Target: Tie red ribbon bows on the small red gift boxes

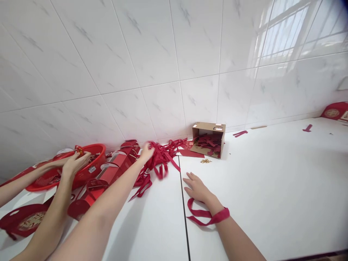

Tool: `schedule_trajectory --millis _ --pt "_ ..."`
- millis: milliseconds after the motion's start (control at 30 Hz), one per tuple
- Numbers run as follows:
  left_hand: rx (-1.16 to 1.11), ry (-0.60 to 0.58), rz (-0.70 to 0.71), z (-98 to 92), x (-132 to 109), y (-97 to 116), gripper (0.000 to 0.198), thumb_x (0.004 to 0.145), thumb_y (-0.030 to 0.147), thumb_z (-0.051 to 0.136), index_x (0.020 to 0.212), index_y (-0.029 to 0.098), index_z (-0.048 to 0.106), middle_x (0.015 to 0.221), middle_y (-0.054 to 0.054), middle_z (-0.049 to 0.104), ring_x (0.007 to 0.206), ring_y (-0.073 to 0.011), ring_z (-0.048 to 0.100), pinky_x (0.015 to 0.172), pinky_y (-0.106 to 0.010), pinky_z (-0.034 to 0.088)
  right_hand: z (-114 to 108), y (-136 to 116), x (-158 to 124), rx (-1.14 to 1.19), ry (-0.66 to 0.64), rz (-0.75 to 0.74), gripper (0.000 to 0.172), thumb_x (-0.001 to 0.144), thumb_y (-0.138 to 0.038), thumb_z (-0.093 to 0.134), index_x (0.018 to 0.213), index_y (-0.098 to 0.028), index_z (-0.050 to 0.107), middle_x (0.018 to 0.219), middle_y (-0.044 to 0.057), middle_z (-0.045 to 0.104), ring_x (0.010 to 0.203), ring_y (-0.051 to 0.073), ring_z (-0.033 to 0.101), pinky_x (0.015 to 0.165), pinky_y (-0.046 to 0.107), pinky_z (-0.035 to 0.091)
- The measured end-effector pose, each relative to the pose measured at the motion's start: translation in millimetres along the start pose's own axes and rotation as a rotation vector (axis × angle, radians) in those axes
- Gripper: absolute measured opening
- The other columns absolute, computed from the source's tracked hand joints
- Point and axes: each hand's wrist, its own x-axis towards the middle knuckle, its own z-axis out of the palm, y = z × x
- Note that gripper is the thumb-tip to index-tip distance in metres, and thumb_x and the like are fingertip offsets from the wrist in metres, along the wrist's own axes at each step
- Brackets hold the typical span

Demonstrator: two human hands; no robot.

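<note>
My left hand (pixel 146 152) reaches to the back of the table. Its fingers are closed on a dark red ribbon (pixel 161 156) at the edge of a tangled ribbon pile; the hand is slightly blurred. On the white table top rests my right hand (pixel 196 186), palm down, fingers spread and holding nothing. A loop of red ribbon (pixel 220 216) hangs round my right wrist and trails onto the table. Beyond that hand lies a small heap of gold-coloured bits (pixel 206 161), too small to name.
An open cardboard box (pixel 208 127) with red strips inside lies against the tiled wall. Folded red gift boxes (pixel 119 163) stand at left. A co-worker's hands (pixel 74 163) hold a small red packet over a red plastic basin (pixel 102 150). A seam (pixel 185 217) divides the tables.
</note>
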Motion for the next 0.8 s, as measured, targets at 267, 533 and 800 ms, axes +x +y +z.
schedule_trajectory --millis 267,533,800 --pt "0.013 -0.459 0.355 58.8 -107 11 0.017 0.074 0.034 0.064 0.082 0.020 0.067 0.083 0.000 0.067 0.077 -0.0168 0.061 0.072 -0.028 0.049 12 9 8 0.083 0.142 -0.018 0.040 0.081 -0.032 0.053 0.118 -0.019 0.061 0.141 0.011 0.040 0.134 0.027 0.029 0.109 0.041 0.024" --pt "0.269 -0.236 0.431 152.3 -220 -24 0.024 0.073 0.025 0.058 0.097 0.025 0.059 0.112 -0.006 0.054 0.103 -0.0259 0.049 0.080 -0.036 0.043 20 4 -1 0.120 0.272 0.023 0.035 0.085 -0.031 0.044 0.109 -0.017 0.064 0.132 0.009 0.051 0.129 0.022 0.037 0.107 0.039 0.029" --pt "0.397 0.108 0.178 70.4 -214 -113 0.024 0.087 0.027 0.038 0.083 0.020 0.060 0.087 -0.006 0.058 0.082 -0.0236 0.054 0.073 -0.037 0.041 21 4 -27 0.222 0.332 0.068 0.028 0.083 -0.032 0.045 0.096 -0.021 0.068 0.119 0.005 0.061 0.124 0.020 0.045 0.103 0.037 0.036"
